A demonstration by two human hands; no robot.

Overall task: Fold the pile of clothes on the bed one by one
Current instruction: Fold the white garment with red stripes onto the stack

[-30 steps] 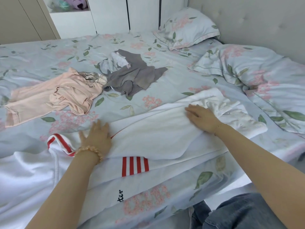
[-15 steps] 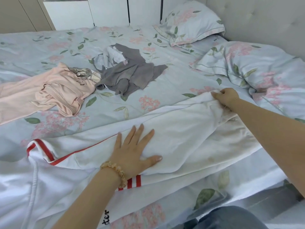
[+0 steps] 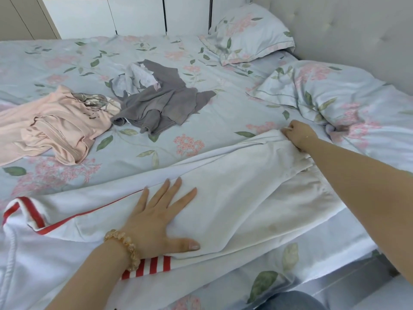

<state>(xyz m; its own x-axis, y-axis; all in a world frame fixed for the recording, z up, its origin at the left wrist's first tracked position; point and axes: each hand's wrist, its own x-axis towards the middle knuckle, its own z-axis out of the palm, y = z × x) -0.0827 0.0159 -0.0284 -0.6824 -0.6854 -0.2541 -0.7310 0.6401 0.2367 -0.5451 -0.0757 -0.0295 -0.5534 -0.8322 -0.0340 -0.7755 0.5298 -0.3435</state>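
Note:
A white garment with red stripes (image 3: 241, 193) lies spread along the near edge of the bed (image 3: 156, 48). My left hand (image 3: 159, 217), wearing a beaded bracelet, presses flat on its middle with fingers spread. My right hand (image 3: 298, 134) pinches the garment's far right corner, fingers curled round the cloth. A crumpled pink garment (image 3: 53, 128) lies at the left. Beside it, in the middle of the bed, is a crumpled grey garment (image 3: 156, 101).
The floral sheet covers the whole bed. A pillow (image 3: 248, 34) leans at the headboard (image 3: 348, 34), and a bunched floral duvet (image 3: 344, 101) fills the right side. White wardrobe doors (image 3: 134, 14) stand behind the bed.
My right hand went from lying flat on the white garment to gripping its far right corner. My left hand slid right along the garment and spread flat on its middle.

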